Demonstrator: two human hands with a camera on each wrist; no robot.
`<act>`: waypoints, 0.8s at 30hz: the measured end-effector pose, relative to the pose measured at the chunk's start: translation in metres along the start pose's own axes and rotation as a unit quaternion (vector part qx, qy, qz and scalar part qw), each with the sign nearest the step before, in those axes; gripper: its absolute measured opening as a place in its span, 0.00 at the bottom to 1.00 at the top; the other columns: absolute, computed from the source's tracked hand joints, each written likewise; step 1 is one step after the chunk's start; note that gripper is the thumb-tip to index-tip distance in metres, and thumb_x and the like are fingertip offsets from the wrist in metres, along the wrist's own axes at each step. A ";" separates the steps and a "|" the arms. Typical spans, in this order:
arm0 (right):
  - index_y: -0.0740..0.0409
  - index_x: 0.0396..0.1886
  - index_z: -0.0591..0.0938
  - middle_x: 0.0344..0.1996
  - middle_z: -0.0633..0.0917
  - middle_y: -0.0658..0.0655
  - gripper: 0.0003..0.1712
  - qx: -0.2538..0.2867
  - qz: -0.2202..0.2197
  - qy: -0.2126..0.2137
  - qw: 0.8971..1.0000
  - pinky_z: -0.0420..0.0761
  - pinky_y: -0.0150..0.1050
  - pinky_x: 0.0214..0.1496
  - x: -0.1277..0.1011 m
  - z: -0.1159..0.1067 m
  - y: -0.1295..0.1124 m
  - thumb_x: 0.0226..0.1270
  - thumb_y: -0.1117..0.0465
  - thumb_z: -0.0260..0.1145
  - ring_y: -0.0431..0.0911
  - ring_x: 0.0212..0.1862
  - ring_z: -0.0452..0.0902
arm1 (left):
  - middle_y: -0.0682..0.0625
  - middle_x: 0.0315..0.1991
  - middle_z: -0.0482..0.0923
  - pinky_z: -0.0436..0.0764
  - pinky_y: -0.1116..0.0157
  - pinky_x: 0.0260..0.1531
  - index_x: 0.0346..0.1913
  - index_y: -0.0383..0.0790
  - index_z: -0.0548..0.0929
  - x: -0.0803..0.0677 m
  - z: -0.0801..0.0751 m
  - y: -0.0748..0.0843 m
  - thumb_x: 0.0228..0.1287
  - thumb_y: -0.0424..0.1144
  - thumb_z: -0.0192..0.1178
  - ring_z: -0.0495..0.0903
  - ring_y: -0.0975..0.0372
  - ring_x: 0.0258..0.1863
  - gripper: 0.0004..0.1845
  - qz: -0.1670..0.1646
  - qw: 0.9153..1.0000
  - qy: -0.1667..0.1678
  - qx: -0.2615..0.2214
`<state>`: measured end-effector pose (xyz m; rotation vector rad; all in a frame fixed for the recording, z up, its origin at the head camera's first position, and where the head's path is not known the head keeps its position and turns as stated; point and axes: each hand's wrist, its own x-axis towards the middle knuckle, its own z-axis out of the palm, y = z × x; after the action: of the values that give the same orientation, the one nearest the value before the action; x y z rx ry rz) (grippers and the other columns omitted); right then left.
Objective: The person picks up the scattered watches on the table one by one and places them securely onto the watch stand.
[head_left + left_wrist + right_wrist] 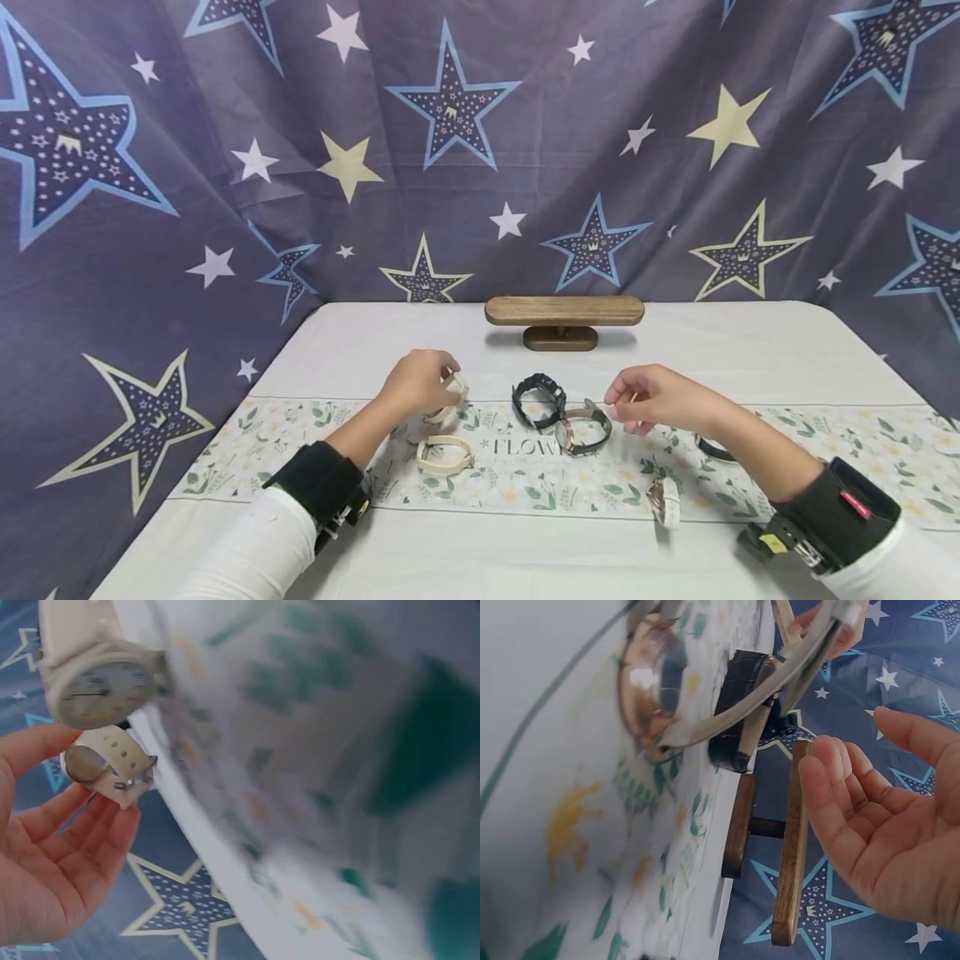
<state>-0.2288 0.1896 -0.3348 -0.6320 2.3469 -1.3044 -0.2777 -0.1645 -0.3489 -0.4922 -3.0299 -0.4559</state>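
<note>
My left hand (420, 383) holds a cream watch (112, 761) between thumb and fingers at the left of the table; the hand partly hides it in the head view. Just in front of that hand lies a second cream watch (446, 455), its strap forming a loop. My right hand (648, 398) hovers with loosely bent fingers and nothing in them. Nearest to it is a dark-strapped watch (583, 429) with a rose-gold case, not touched. Beside that watch, to its left, a black watch (540, 402) stands on its side.
A wooden stand (564, 312) with a long rounded bar sits at the back. A white-strapped watch (664, 502) lies at front right. Under my right forearm, a dark band (714, 450) is partly hidden. A floral runner (517, 498) crosses the white table.
</note>
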 end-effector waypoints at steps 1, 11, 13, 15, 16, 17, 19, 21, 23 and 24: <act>0.72 0.46 0.77 0.31 0.80 0.58 0.14 0.004 -0.002 0.001 1.000 0.85 0.43 0.36 0.001 0.000 -0.001 0.66 0.66 0.63 0.49 0.33 0.79 | 0.49 0.37 0.83 0.82 0.58 0.37 0.48 0.40 0.85 0.000 -0.002 0.003 0.50 0.44 0.74 0.80 0.58 0.33 0.21 0.009 1.000 0.014 -0.005; 0.71 0.46 0.78 0.33 0.81 0.63 0.12 0.008 -0.047 0.064 0.997 0.86 0.42 0.38 0.007 0.000 -0.021 0.66 0.68 0.64 0.54 0.36 0.81 | 0.48 0.40 0.83 0.84 0.62 0.35 0.49 0.37 0.83 -0.004 -0.005 0.047 0.53 0.41 0.73 0.83 0.60 0.35 0.21 0.149 0.961 0.189 -0.139; 0.69 0.45 0.78 0.33 0.82 0.62 0.11 0.002 -0.074 0.101 0.992 0.86 0.42 0.37 0.007 0.002 -0.028 0.65 0.69 0.65 0.51 0.35 0.81 | 0.48 0.39 0.82 0.85 0.64 0.34 0.49 0.35 0.82 -0.005 -0.004 0.057 0.52 0.37 0.73 0.83 0.60 0.36 0.21 0.187 0.942 0.213 -0.180; 0.67 0.45 0.79 0.34 0.83 0.61 0.11 -0.014 -0.099 0.140 0.985 0.85 0.41 0.38 0.006 0.003 -0.035 0.64 0.68 0.66 0.49 0.35 0.81 | 0.47 0.38 0.82 0.85 0.66 0.35 0.48 0.33 0.82 -0.006 -0.003 0.067 0.50 0.34 0.74 0.82 0.59 0.36 0.21 0.226 0.920 0.231 -0.221; 0.66 0.45 0.80 0.35 0.83 0.59 0.11 -0.026 -0.111 0.157 0.981 0.85 0.40 0.38 0.005 0.004 -0.038 0.64 0.68 0.66 0.48 0.36 0.81 | 0.46 0.38 0.82 0.85 0.67 0.36 0.48 0.32 0.81 -0.006 -0.003 0.072 0.49 0.33 0.74 0.82 0.59 0.37 0.22 0.245 0.909 0.238 -0.239; 0.65 0.46 0.80 0.36 0.84 0.58 0.11 -0.038 -0.123 0.172 0.977 0.85 0.39 0.39 0.004 0.005 -0.041 0.65 0.67 0.67 0.47 0.37 0.81 | 0.46 0.38 0.81 0.85 0.68 0.37 0.48 0.32 0.81 -0.007 -0.002 0.076 0.49 0.32 0.74 0.82 0.59 0.37 0.22 0.263 0.899 0.244 -0.252; 0.64 0.47 0.80 0.39 0.84 0.57 0.12 -0.061 -0.147 0.196 0.967 0.84 0.36 0.41 0.003 0.007 -0.046 0.65 0.66 0.67 0.46 0.39 0.81 | 0.45 0.40 0.81 0.84 0.69 0.41 0.49 0.31 0.81 -0.008 -0.002 0.085 0.49 0.31 0.74 0.82 0.59 0.39 0.22 0.297 0.879 0.251 -0.276; 0.65 0.49 0.80 0.41 0.84 0.57 0.14 -0.080 -0.181 0.213 0.957 0.83 0.35 0.44 0.002 0.010 -0.050 0.64 0.67 0.68 0.46 0.42 0.80 | 0.45 0.43 0.81 0.83 0.69 0.45 0.49 0.31 0.81 -0.009 -0.001 0.092 0.49 0.29 0.73 0.82 0.59 0.42 0.22 0.326 0.863 0.255 -0.291; 0.66 0.49 0.80 0.41 0.84 0.58 0.15 -0.089 -0.222 0.220 0.946 0.83 0.35 0.45 0.002 0.013 -0.051 0.63 0.69 0.68 0.46 0.43 0.81 | 0.45 0.45 0.81 0.82 0.69 0.48 0.50 0.32 0.80 -0.010 0.000 0.098 0.50 0.29 0.73 0.82 0.59 0.45 0.22 0.349 0.851 0.259 -0.294; 0.66 0.49 0.80 0.42 0.84 0.59 0.15 -0.091 -0.243 0.223 0.940 0.83 0.34 0.46 0.001 0.015 -0.052 0.62 0.71 0.68 0.46 0.43 0.81 | 0.44 0.46 0.81 0.81 0.69 0.49 0.50 0.32 0.80 -0.010 0.001 0.101 0.50 0.28 0.73 0.82 0.59 0.46 0.22 0.359 0.846 0.261 -0.294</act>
<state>-0.2118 0.1542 -0.2978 -1.1348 2.8182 -1.5798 -0.2366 -0.0760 -0.3226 -1.2125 -1.9365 -1.1984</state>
